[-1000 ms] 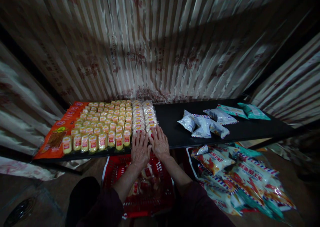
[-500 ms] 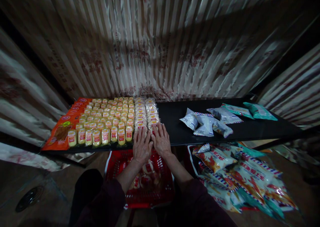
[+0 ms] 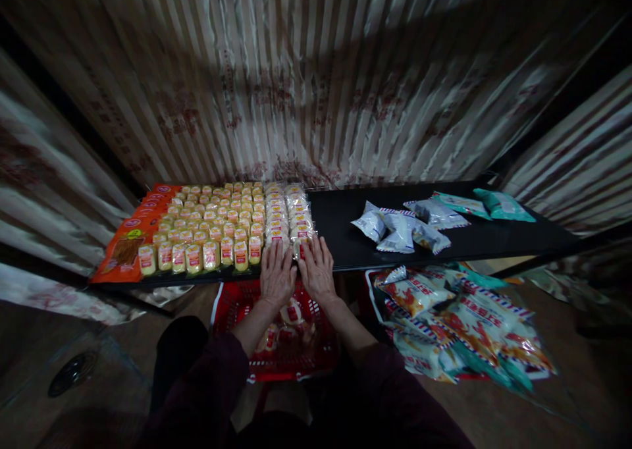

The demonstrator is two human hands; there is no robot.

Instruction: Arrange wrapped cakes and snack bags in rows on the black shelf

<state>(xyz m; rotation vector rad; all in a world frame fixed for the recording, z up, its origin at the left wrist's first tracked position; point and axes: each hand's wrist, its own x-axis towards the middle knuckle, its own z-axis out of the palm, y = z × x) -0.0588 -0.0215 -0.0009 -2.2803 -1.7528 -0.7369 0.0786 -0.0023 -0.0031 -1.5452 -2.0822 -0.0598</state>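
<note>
My left hand and my right hand lie flat, side by side, fingers stretched out, on the near end of two rows of clear-wrapped round cakes on a black shelf. Left of those rows stand several rows of small yellow wrapped snacks. Orange packets line the shelf's left end. Neither hand grips anything.
White and teal snack bags lie on the shelf's right half. A red basket with more wrapped cakes sits on the floor below my hands. A bin of large snack bags stands at the right. Striped curtains hang behind.
Both hands stay pressed on the cake rows, sliding slightly away from me. The camera has tilted a little, so the shelf sits higher in view.
</note>
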